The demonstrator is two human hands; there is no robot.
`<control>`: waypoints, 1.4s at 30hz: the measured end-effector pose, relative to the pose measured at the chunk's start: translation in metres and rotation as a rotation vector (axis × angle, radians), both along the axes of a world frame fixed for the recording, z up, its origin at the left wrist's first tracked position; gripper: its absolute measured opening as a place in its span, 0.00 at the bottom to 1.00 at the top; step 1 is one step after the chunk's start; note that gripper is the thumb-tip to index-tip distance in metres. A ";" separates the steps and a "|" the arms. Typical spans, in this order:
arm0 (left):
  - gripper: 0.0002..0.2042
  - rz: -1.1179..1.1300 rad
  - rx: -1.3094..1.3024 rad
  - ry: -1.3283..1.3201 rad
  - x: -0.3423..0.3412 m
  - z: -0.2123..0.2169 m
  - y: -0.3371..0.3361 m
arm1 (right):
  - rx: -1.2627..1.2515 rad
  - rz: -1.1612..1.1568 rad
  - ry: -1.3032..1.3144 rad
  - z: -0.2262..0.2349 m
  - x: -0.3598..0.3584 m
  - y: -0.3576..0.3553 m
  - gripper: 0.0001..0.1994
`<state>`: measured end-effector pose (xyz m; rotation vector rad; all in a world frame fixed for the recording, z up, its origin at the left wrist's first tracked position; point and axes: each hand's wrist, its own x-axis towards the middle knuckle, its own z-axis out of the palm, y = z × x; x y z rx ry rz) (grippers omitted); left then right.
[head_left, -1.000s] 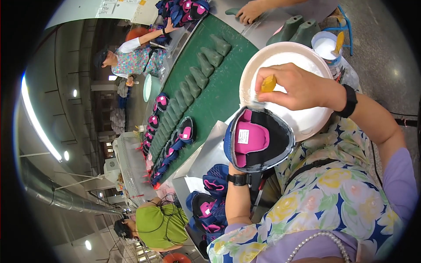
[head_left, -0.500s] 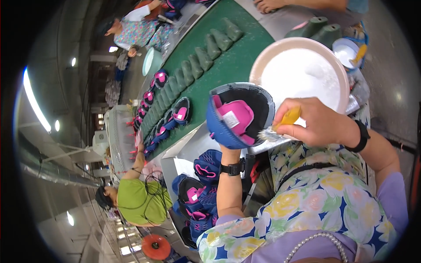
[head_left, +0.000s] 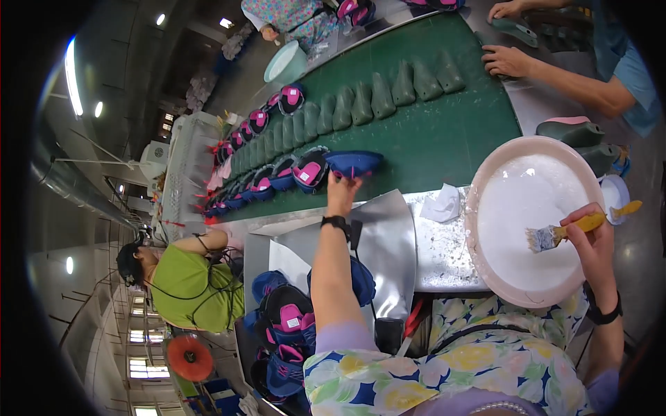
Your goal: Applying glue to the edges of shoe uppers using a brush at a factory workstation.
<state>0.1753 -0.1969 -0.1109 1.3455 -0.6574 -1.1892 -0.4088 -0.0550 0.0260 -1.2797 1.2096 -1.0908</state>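
Observation:
My left hand [head_left: 340, 193] stretches out over the green belt [head_left: 437, 135] and grips a blue shoe upper [head_left: 355, 163] by its near side. This upper is at the front end of a row of blue-and-pink shoe uppers, beside another upper [head_left: 309, 171]. My right hand [head_left: 592, 241] has its fingers closed on the yellow handle of a paintbrush [head_left: 553, 237]. The whitened bristles hang over the white liquid [head_left: 517, 208] in a wide pale-pink basin [head_left: 474, 220], at the right.
Dark green shoe lasts [head_left: 382, 97] line the belt's middle. More uppers [head_left: 288, 315] fill a metal-sided bin at lower left. A crumpled white cloth [head_left: 441, 206] lies left of the basin. A co-worker's hands [head_left: 510, 61] handle lasts at upper right; a green-shirted person [head_left: 191, 288] is left.
My left hand has carried the upper leftward from beside the basin to the belt. The brush has left the upper's inside and moved right, over the basin. My view has shifted.

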 end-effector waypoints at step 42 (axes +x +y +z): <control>0.22 -0.418 -0.099 -0.668 -0.092 0.214 0.199 | -0.483 0.627 0.728 -0.019 0.043 -0.014 0.10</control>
